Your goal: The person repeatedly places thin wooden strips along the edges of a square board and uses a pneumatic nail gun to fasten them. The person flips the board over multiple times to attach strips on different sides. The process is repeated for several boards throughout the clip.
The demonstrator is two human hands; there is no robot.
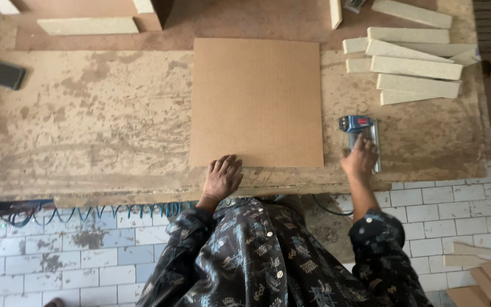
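Left hand (221,177) lying flat, fingers spread, pressing near edge of brown board (256,102) on desk (86,125); right hand (360,158) closing over blue staple gun (361,132) just right of board; risk: board sliding if pressure is easing; gun misfiring if trigger gets squeezed.

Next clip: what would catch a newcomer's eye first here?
A square brown board lies flat mid-bench, with the left hand pressing its near edge. To its right, the right hand rests on a blue and silver nail gun, below a heap of pale wood strips at the far right.
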